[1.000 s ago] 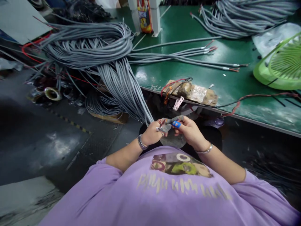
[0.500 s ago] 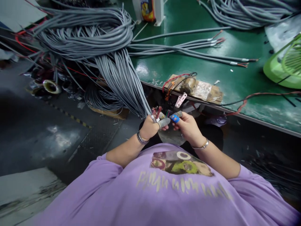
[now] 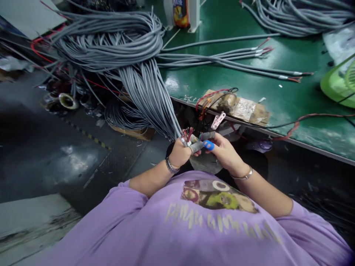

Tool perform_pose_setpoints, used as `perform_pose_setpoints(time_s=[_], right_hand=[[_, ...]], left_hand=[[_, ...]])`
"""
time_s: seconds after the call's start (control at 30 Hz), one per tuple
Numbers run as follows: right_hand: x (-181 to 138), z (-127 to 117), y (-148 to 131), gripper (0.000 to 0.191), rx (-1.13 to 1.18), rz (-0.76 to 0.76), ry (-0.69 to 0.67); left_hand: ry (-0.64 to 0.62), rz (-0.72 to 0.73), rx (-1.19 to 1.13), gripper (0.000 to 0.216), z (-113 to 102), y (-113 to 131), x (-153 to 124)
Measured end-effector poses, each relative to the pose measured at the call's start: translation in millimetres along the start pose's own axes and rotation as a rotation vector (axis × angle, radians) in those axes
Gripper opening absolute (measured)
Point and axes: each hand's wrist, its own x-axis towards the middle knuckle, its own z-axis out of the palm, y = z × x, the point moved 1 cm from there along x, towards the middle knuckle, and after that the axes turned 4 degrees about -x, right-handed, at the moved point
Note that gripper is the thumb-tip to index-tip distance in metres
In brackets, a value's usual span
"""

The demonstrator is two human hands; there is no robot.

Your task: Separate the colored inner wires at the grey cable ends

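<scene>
My left hand (image 3: pixel 181 151) is closed around the ends of several grey cables (image 3: pixel 155 99), whose stripped, coloured wires (image 3: pixel 189 132) stick up above its fingers. Grey tape covers its thumb. My right hand (image 3: pixel 224 149) pinches at thin coloured wires just beside the left fingertips, with blue tape on its thumb and grey tape on its forefinger. Where the two hands meet, the fingers hide most of the wire ends. The cables hang down to my hands from a large coiled bundle (image 3: pixel 111 40) at the table's left side.
On the green table (image 3: pixel 188 83) lie more grey cables with stripped ends (image 3: pixel 260 51). A wooden block (image 3: pixel 249 112) with leads and a pink clip (image 3: pixel 218 120) sits at its near edge. A green fan (image 3: pixel 337 81) stands on the right. Below left, another cable coil (image 3: pixel 122 116) rests in a box.
The whole view has shifted slightly, so things appear further right. My hands stay together at the wire ends; the right fingers have moved only a little.
</scene>
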Motion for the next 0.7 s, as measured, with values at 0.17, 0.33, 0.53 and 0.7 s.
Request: perform_pose_setpoints(time_s=[0.17, 0.33, 0.53, 0.7], right_hand=[[4.4, 11.5, -6.5, 0.04, 0.084, -0.022, 0.029], [-0.8, 11.2, 4.3, 0.033, 0.204, 0.075, 0.053], [-1.3, 13.9, 6.7, 0.033, 0.283, 0.077, 0.066], [-1.1, 12.1, 9.1, 0.037, 0.219, 0.077, 0.16]], left_hand=[[-0.005, -0.001, 0.092, 0.04, 0.9, -2.4, -3.1], [0.006, 0.026, 0.068, 0.041, 4.3, 0.1, -7.3], [0.002, 0.065, 0.03, 0.043, 5.3, 2.9, -7.2], [0.094, 0.063, 0.032, 0.037, -1.7, -7.7, -6.3]])
